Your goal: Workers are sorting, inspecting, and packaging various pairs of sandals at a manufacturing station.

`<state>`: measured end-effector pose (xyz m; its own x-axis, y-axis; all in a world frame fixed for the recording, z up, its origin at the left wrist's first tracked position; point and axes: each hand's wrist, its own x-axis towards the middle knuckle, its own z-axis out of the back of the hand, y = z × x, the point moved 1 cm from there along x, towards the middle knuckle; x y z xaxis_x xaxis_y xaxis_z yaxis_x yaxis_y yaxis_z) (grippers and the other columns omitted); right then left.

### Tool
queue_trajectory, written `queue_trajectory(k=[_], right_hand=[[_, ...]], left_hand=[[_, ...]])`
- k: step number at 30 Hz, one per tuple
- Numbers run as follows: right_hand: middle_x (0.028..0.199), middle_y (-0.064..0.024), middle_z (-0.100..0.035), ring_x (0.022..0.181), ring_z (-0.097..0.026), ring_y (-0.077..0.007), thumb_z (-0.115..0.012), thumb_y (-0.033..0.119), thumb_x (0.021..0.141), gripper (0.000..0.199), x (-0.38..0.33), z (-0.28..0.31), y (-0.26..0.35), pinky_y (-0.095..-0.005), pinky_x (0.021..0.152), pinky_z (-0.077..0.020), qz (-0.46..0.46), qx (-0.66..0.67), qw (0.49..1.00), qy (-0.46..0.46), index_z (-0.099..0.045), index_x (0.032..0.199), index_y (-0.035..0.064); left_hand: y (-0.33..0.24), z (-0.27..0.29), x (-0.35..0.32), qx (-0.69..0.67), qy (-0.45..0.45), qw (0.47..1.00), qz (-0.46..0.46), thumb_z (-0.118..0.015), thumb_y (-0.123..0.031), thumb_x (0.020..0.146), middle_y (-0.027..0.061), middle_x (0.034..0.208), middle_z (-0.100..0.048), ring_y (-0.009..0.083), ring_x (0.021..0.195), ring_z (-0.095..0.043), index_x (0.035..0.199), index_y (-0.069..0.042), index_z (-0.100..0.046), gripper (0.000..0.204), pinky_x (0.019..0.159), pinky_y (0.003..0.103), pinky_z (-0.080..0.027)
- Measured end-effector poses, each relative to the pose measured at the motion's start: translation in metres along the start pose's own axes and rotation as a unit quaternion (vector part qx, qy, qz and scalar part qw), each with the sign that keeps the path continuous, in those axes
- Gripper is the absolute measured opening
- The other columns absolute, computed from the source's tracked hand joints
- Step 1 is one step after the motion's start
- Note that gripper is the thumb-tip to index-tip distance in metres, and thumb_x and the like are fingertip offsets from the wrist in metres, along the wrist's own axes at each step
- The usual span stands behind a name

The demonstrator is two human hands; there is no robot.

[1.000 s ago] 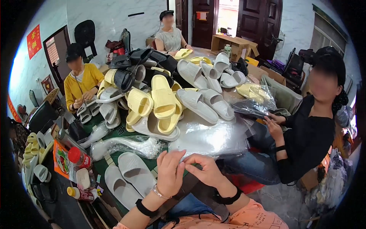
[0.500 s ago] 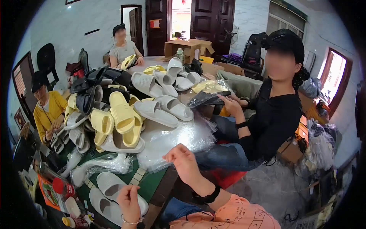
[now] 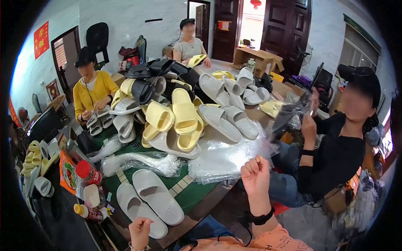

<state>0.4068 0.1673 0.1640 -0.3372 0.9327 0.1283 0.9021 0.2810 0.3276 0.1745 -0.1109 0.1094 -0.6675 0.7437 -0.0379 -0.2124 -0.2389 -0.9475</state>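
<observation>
My left hand (image 3: 140,231) is near the lower edge with its fingers curled, just in front of a pair of grey slippers; nothing shows in it. The left slipper (image 3: 133,205) lies nearest that hand, and the right slipper (image 3: 161,195) sits beside it. To the right, my right hand (image 3: 256,178) is raised in a loose fist above the table's edge, with nothing visible in it. Just beyond it lies a stack of clear plastic bags (image 3: 222,161). A bundle of clear wrapping (image 3: 140,163) rests behind the grey pair.
Yellow slippers (image 3: 184,115), grey ones (image 3: 222,119) and black ones (image 3: 144,90) are heaped mid-table. A red-lidded jar (image 3: 88,171) and a yellow-capped bottle (image 3: 88,212) stand at left. Three co-workers sit around; the one at right lifts a dark item in plastic (image 3: 289,115).
My view has turned left, so the scene sits farther right. The co-worker at right has raised the dark item. Both my hands remain curled.
</observation>
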Motion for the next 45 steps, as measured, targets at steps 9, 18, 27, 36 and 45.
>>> queue_trajectory(k=[9,18,27,36,45], right_hand=[[0.049,0.0039,-0.022,0.044,-0.019,-0.0071,-0.043,0.017,0.084,0.022,0.002,0.016,0.002,-0.0221,0.043,-0.0195,0.038,-0.091,0.989,-0.109,-0.035,0.065,0.0124],[0.054,0.0039,-0.030,0.045,-0.027,-0.0085,-0.045,0.014,0.084,0.011,-0.020,0.007,-0.062,-0.0220,0.046,-0.0273,-0.178,-0.164,0.962,-0.126,-0.045,0.073,0.0090],[0.068,0.0038,-0.031,0.056,-0.026,-0.0057,-0.040,0.012,0.085,0.026,-0.088,0.031,-0.203,-0.0191,0.050,-0.0249,-0.605,-0.221,0.759,0.094,-0.042,0.109,0.0028],[0.062,0.0036,-0.033,0.051,-0.028,-0.0074,-0.040,0.013,0.084,0.011,-0.102,0.061,-0.277,-0.0218,0.044,-0.0227,-0.672,-0.191,0.715,0.024,-0.049,0.086,0.0071],[0.054,0.0012,-0.038,0.044,-0.032,-0.0107,-0.040,0.015,0.083,0.017,-0.104,0.061,-0.357,-0.0261,0.040,-0.0255,-0.573,-0.270,0.773,0.038,-0.050,0.070,0.0112]], left_hand=[[0.024,-0.012,0.002,0.044,0.051,0.998,0.013,-0.064,-0.007,0.071,0.0060,0.062,-0.059,0.0101,0.052,-0.053,0.075,0.000,-0.063,0.008,0.049,0.022,-0.042],[-0.010,-0.005,0.033,0.129,0.124,0.977,-0.116,-0.053,-0.005,0.077,0.0140,0.077,-0.060,0.0273,0.068,-0.056,0.087,-0.004,-0.062,0.014,0.064,0.029,-0.044],[0.076,0.056,0.158,0.296,-0.165,0.934,-0.110,-0.050,-0.011,0.079,0.0174,0.084,-0.057,0.0320,0.079,-0.055,0.087,0.001,-0.058,0.017,0.068,0.035,-0.044],[0.133,0.072,0.191,0.339,-0.068,0.937,0.054,-0.050,-0.024,0.076,0.0215,0.078,-0.057,0.0371,0.075,-0.056,0.079,0.001,-0.060,0.027,0.065,0.041,-0.043],[0.113,0.045,0.192,0.376,-0.054,0.922,0.074,-0.040,-0.033,0.080,0.0211,0.088,-0.057,0.0399,0.084,-0.053,0.085,-0.003,-0.061,0.037,0.076,0.044,-0.042]])
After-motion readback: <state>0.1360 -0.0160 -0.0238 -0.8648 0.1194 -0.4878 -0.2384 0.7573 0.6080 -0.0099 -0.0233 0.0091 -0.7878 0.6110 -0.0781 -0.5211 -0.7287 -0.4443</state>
